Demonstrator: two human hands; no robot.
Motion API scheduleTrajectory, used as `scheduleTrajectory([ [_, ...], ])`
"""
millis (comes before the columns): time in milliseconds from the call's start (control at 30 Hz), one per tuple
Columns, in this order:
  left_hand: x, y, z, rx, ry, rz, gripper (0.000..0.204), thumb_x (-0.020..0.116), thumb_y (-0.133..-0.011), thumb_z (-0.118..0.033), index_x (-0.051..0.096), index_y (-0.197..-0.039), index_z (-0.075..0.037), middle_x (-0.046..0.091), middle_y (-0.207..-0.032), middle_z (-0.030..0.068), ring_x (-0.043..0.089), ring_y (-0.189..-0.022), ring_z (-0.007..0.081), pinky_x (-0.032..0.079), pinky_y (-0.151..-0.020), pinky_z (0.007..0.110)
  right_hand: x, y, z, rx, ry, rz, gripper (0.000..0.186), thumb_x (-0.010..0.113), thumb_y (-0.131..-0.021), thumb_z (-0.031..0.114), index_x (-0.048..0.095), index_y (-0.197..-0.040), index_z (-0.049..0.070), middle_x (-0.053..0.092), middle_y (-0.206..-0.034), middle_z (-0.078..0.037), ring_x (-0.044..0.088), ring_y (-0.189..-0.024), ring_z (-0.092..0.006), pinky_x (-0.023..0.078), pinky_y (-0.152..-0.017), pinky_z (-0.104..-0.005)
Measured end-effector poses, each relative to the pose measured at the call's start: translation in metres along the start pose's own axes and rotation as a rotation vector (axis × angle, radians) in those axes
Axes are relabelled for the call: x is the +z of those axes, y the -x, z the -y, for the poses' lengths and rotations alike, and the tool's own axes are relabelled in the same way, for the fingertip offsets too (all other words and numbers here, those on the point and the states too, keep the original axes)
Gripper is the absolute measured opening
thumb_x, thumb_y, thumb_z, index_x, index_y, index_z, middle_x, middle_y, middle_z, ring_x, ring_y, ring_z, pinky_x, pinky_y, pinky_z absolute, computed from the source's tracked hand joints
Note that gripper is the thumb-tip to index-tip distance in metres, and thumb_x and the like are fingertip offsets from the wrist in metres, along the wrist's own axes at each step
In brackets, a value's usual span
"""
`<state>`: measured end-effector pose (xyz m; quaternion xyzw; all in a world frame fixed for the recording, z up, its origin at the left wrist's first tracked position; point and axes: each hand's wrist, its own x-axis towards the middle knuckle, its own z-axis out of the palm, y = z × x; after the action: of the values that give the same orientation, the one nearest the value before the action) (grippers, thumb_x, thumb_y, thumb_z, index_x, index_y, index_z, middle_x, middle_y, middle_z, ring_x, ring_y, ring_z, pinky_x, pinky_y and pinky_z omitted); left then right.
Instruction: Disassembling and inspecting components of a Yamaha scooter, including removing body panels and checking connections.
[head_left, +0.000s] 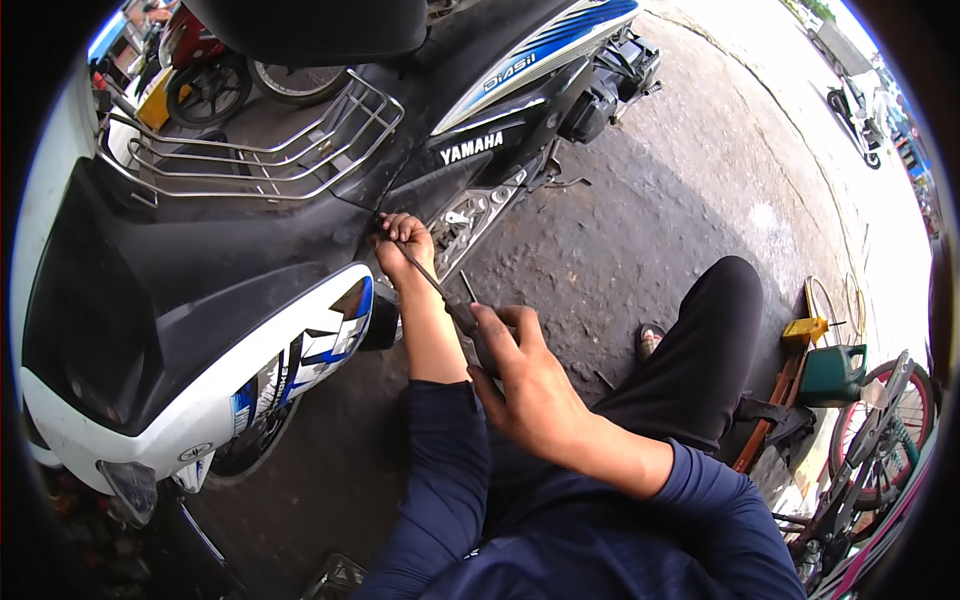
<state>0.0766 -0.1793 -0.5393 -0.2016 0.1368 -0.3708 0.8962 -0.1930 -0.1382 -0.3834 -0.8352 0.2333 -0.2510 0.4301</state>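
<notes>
A black, white and blue motorbike stands at my left. My left hand is closed, its fingers curled against the edge of the dark body panel below the metal rack; what they pinch is hidden. My right hand grips a screwdriver by its dark handle. The screwdriver's thin shaft slants up and left, its far end by my left fingers. Another thin metal rod sticks up by my right fingertips; I cannot tell what it belongs to. Just beyond my left wrist, metal parts show under the side panel.
The chrome rack rises over the bike's middle. At the right stand a green jug, a yellow container and a bicycle wheel. My bent knee is over the rough dark ground. Another motorbike is parked far right.
</notes>
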Motion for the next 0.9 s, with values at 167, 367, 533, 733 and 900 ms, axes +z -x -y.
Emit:
scheduleTrajectory([
  [167,0.001,0.000,0.006,0.125,-0.143,-0.011,0.068,0.024,-0.100,-0.062,0.052,-0.086,-0.001,0.048,-0.068,0.0034,0.042,-0.052,0.0124,0.037,-0.047,0.024,-0.028,-0.006,-0.010,0.369,-0.487,0.097,0.044,0.057,-0.091,0.007,0.046,-0.133,-0.001,0.055,-0.109,-0.026,0.063,-0.086,-0.0360,0.055,-0.073,-0.0400],
  [367,0.011,-0.002,0.014,0.202,-0.193,-0.232,0.072,0.020,-0.099,-0.064,0.052,-0.085,-0.001,0.054,-0.071,0.0065,0.049,-0.054,0.0144,0.046,-0.052,0.023,-0.013,-0.012,-0.024,-0.483,0.344,-0.185,0.037,0.037,-0.106,0.029,0.049,-0.128,0.002,0.060,-0.078,-0.012,0.050,-0.055,-0.0132,0.043,-0.047,-0.0301],
  [533,0.000,0.003,-0.001,0.078,-0.213,-0.098,0.072,0.021,-0.098,-0.065,0.052,-0.084,-0.001,0.051,-0.066,0.0043,0.044,-0.047,0.0117,0.040,-0.044,0.021,-0.024,-0.006,-0.015,0.723,-1.032,0.064,0.037,0.048,-0.102,0.025,0.048,-0.130,0.001,0.060,-0.081,-0.015,0.054,-0.059,-0.0200,0.046,-0.051,-0.0342],
  [733,0.000,0.001,0.002,0.222,-0.279,-0.129,0.069,0.025,-0.098,-0.064,0.054,-0.083,-0.003,0.050,-0.065,0.0021,0.041,-0.046,0.0102,0.035,-0.042,0.021,-0.010,0.005,-0.033,0.051,0.157,-0.029,0.043,0.061,-0.093,0.015,0.050,-0.131,-0.001,0.058,-0.082,-0.015,0.063,-0.077,-0.0301,0.049,-0.065,-0.0347],
  [900,-0.005,0.012,0.009,0.217,-0.502,-0.039,0.051,0.037,-0.102,-0.052,0.054,-0.089,-0.006,0.050,-0.070,0.0008,0.045,-0.056,0.0099,0.036,-0.048,0.024,-0.005,-0.005,-0.032,0.197,-0.180,-0.041,0.031,0.055,-0.097,0.023,0.055,-0.115,-0.002,0.055,-0.076,-0.010,0.054,-0.057,-0.0196,0.047,-0.053,-0.0342],
])
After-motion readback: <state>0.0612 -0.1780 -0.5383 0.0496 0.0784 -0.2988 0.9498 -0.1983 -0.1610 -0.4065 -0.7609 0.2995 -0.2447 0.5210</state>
